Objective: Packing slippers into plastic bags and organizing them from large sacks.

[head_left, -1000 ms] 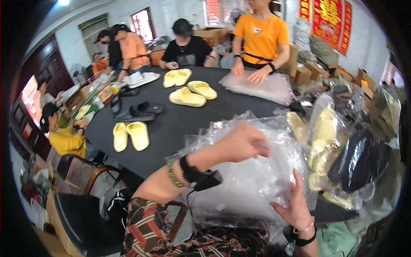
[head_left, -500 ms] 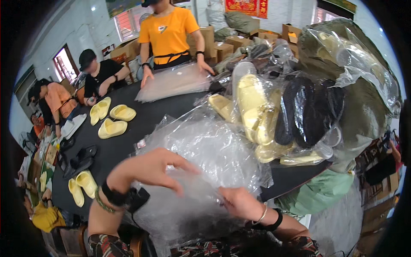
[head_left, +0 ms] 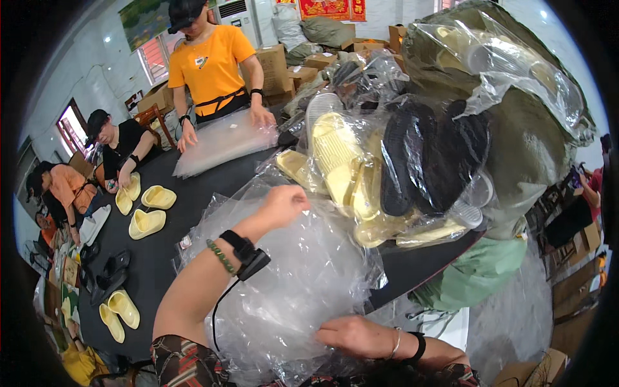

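A loose heap of clear plastic bags [head_left: 277, 271] covers the near part of the black table in front of me. My left hand [head_left: 285, 205] reaches over its far side, fingers curled closed; whether film is pinched in them is hard to see. Low on the heap, my right hand [head_left: 353, 335] is closed on the near edge of a clear bag. Just beyond my left hand lie bagged yellow slippers [head_left: 336, 155], with bagged black slippers [head_left: 409, 158] to their right.
Unbagged yellow slippers [head_left: 147, 224] and black slippers [head_left: 111, 277] stand on the black table [head_left: 164, 258] at left. Across it, a person in orange [head_left: 216, 61] has both hands on flat clear bags [head_left: 225, 142]. A green sack [head_left: 480, 274] sits by the right edge.
My left hand has moved away from me, over the bags, and its fingers have closed. My right hand has come lower, towards me. The view has shifted to the right.
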### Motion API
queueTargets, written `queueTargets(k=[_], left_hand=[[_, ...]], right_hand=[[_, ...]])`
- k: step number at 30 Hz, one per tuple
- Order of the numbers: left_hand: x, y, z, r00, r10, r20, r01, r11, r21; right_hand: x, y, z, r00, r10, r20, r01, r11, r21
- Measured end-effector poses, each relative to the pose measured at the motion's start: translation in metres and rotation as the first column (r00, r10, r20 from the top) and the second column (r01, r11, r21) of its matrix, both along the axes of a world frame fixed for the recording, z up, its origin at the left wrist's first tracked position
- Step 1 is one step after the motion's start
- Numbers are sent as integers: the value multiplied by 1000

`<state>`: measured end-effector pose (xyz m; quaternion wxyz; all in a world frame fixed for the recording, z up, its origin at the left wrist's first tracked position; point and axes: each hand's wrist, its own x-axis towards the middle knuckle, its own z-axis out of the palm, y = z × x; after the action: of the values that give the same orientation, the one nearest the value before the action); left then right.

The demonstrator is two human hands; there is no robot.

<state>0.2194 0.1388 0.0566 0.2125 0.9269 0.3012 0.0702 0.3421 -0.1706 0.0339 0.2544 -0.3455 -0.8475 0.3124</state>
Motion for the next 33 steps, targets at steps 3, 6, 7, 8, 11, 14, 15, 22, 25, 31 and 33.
queueTargets(k=[3, 6, 7, 8, 11, 14, 15, 22, 25, 31, 33], left_hand=[[-17, -17, 30, 951, 125, 283, -23, 941, -338], [-42, -52, 78, 883, 229, 409, 4, 868, -496], [-51, -59, 83, 883, 154, 443, 17, 934, -358], [-63, -69, 92, 883, 83, 462, 16, 978, -206], [-82, -105, 111, 891, 96, 444, -70, 995, -76], [-109, -129, 110, 898, 10, 440, -34, 998, 46], [-119, -133, 107, 895, -50, 444, 11, 996, 90], [-141, -164, 107, 833, -58, 550, -22, 990, 139], [-153, -172, 125, 922, -232, 310, 78, 895, 440], [-149, -194, 135, 949, -240, 203, 112, 863, 493], [-149, -190, 120, 945, -236, 226, 93, 857, 506]], right_hand=[[7, -1, 10, 995, -84, -43, 88, 992, 93], [7, 4, 31, 981, -184, -67, 195, 956, 217], [7, 7, 43, 962, -268, -59, 272, 903, 332], [7, 8, 53, 944, -329, -10, 310, 878, 364], [10, 10, 76, 883, -469, -13, 418, 772, 479], [21, 19, 87, 834, -544, -89, 500, 679, 537], [24, 24, 89, 825, -556, -102, 522, 679, 517], [7, 43, 64, 921, -383, -68, 382, 858, 344], [-3, 42, 69, 925, -370, -86, 373, 842, 391], [-12, 44, 62, 933, -361, -8, 326, 833, 448], [-15, 43, 64, 934, -358, 11, 319, 845, 429]])
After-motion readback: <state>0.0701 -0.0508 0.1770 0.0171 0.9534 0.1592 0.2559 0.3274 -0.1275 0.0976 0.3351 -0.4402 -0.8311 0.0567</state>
